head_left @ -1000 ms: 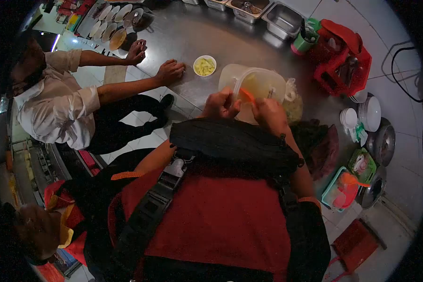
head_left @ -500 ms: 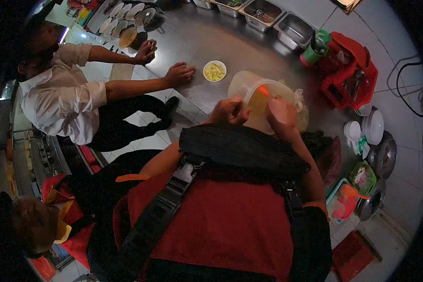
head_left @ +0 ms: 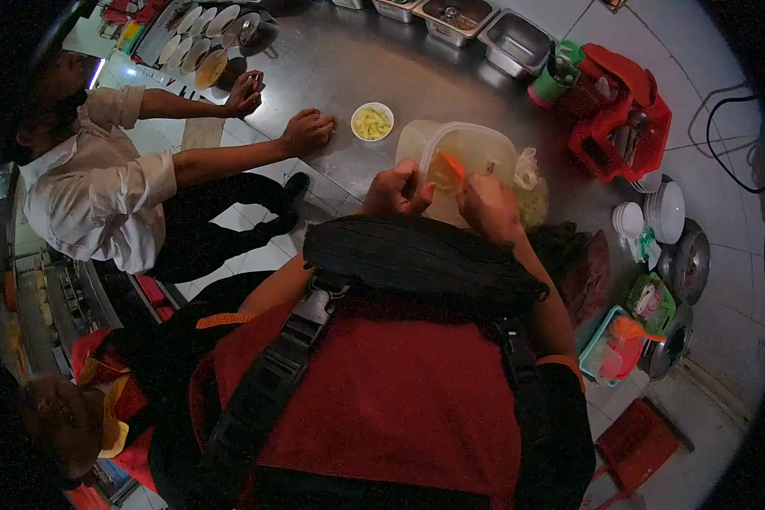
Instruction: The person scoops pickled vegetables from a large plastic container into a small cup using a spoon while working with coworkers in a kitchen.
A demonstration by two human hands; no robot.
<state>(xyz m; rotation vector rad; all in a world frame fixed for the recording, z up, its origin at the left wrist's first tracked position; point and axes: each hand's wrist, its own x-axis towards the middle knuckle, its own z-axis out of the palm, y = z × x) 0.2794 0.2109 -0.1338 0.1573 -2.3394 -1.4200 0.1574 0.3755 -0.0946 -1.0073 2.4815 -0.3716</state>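
Note:
A translucent plastic container stands in front of me, with pale yellowish contents low inside. My left hand is closed on its near left rim. Dipping into the container is an orange plastic spoon, its handle mostly hidden by my right hand, which is closed around it. Beyond my left hand sits a small white bowl filled with pale yellow-green pieces. Just right of the container lies a clear plastic bag, partly covered by it.
A co-worker's hands rest at the left edge of the steel table. Metal trays line the back. On the right are a red utensil basket, a green cup and stacked white plates. Several bowls stand far left.
The whole view has shifted slightly. The orange spoon now shows more of its length and slants differently inside the container. My left hand stays at the rim.

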